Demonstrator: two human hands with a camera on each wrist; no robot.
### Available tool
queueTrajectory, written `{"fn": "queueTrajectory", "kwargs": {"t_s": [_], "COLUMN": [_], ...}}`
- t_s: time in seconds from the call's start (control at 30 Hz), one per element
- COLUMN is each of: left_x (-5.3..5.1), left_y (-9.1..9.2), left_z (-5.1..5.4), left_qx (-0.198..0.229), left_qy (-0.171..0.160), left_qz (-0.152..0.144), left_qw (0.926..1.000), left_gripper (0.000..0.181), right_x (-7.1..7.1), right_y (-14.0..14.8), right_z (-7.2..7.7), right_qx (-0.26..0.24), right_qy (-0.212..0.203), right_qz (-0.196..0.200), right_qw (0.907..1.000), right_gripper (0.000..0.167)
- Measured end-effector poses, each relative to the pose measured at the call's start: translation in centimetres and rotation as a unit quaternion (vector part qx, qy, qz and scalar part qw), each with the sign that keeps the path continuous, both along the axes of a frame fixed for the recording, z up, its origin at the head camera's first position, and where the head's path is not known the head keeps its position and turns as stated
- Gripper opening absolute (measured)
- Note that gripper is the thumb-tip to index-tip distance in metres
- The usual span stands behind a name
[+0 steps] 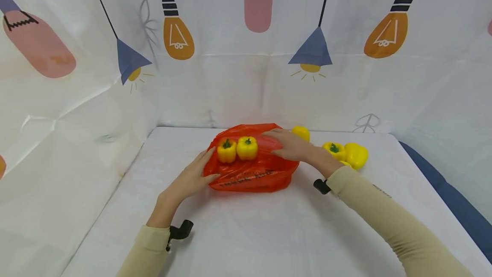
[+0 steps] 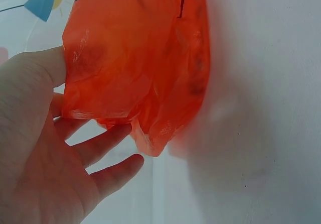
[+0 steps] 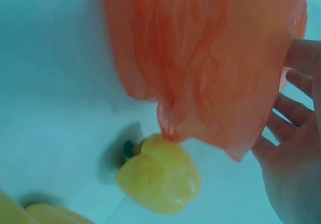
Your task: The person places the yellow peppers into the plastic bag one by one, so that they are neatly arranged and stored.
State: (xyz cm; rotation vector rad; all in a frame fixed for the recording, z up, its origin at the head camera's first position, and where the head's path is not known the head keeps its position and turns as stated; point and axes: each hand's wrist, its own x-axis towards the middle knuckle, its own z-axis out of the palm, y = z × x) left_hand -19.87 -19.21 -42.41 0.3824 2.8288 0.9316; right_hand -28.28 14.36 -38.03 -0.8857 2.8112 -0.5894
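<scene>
Bag [image 1: 251, 178], one, red plastic, dark print on its near side; placed at the centre of the head view, upon a white surface [image 1: 246, 234].
Peppers [image 1: 236, 150], two, yellow, green-stemmed; seen side by side within the bag's outline, left of its middle.
Left grip [image 1: 194, 176], one; unclenched, laid against the bag's left edge, its fingers seen spread in the left wrist view.
Right grip [image 1: 294, 145], one; likewise unclenched, fingers extended over the bag's upper right.
Single pepper [image 1: 301, 132], yellow; partly hidden beyond the right grip, just right of the bag.
Pepper group [image 1: 355, 156], yellow; gathered right of centre, one lying at the lower edge mostly hidden by the sleeve.
Sleeves [image 1: 384, 210], two, beige; entered from the lower left and lower right.
Wrist devices [image 1: 181, 230], two, black; worn near the cuffs.
Backdrop [image 1: 230, 84], white; printed with lamps and bulbs across the upper frame.
</scene>
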Motion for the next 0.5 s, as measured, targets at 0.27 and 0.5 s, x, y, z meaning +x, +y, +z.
{"fn": "queueTrajectory", "kwargs": {"t_s": [0.27, 0.5], "left_x": [0.0, 0.1], "left_y": [0.0, 0.0], "left_z": [0.2, 0.3], "left_qx": [-0.004, -0.003], "left_qy": [0.003, 0.007], "left_qz": [-0.003, -0.005], "left_qw": [1.0000, 1.0000], "left_gripper": [0.086, 0.086], "right_x": [0.0, -0.4], "right_y": [1.6, 3.5], "right_z": [0.6, 1.3], "right_qx": [0.015, 0.007], "right_qy": [-0.004, 0.047], "right_qz": [-0.027, -0.048], "right_qw": [0.9995, 0.9977], "right_gripper": [0.057, 0.056]}}
